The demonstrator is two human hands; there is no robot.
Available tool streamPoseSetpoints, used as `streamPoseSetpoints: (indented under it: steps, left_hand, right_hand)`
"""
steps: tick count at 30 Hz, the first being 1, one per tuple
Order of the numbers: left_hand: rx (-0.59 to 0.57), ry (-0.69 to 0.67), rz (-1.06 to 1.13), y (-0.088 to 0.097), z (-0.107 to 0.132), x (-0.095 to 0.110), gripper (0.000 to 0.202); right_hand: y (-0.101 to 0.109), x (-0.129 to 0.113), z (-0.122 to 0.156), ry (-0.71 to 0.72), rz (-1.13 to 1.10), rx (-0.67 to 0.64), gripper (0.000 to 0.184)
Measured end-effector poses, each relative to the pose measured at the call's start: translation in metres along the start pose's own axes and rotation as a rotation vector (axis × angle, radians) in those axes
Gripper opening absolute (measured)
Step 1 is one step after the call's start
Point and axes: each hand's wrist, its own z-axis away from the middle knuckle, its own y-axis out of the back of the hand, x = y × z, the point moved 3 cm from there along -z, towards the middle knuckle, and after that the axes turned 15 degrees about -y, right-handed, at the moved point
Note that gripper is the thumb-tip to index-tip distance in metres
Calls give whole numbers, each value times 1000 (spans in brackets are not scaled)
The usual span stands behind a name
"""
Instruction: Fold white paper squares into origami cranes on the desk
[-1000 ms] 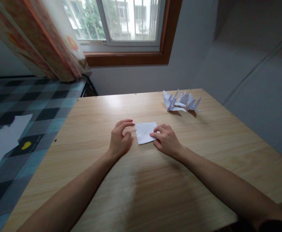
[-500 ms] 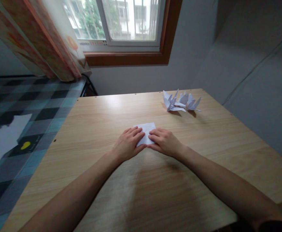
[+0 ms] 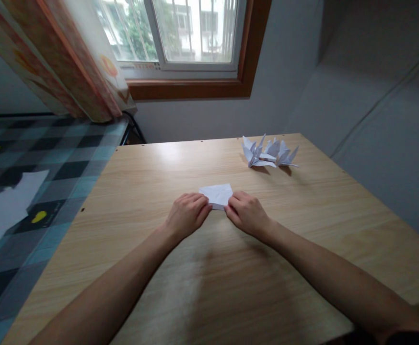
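Note:
A small white sheet of paper [image 3: 216,193] lies on the wooden table [image 3: 152,177], its near edge bent up into a narrow strip. My left hand [image 3: 189,211] pinches the near left corner between thumb and curled fingers. At the near right corner, my right hand [image 3: 246,211] grips the paper the same way. The middle and far edge of the sheet show between the hands; the two near corners are hidden under the fingers.
Several folded white paper cranes [image 3: 267,154] stand close together at the table's back right. To the left, a checked cloth [image 3: 69,172] covers a lower surface with loose white paper [image 3: 6,206] on it. A window [image 3: 195,33] and curtain [image 3: 69,57] are behind.
Both hands have gone from lying flat on the paper to pinching its near corners, spreading slightly apart. The paper's near edge is now folded up.

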Motion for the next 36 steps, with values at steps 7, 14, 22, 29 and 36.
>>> streamPoseSetpoints:
  steps: [7,14,22,29,36]
  left_hand:
    - [-4,154,-50,-3,3,-7,17]
    - [-11,-53,-113,-3,2,-3,19]
    - [-84,-40,-110,-1,-1,4,22]
    - [-135,74,4,-6,3,-4,29]
    - [-181,69,39,-9,4,-7,33]
  right_hand:
    - [-4,3,-2,-58,-53,-77,16]
    - [-7,0,1,44,-65,-5,17]
    - [-1,-21,12,244,-120,-37,18]
    - [-6,-21,15,354,-456,-3,27]
    - [-13,21,-10,-304,-791,-5,42]
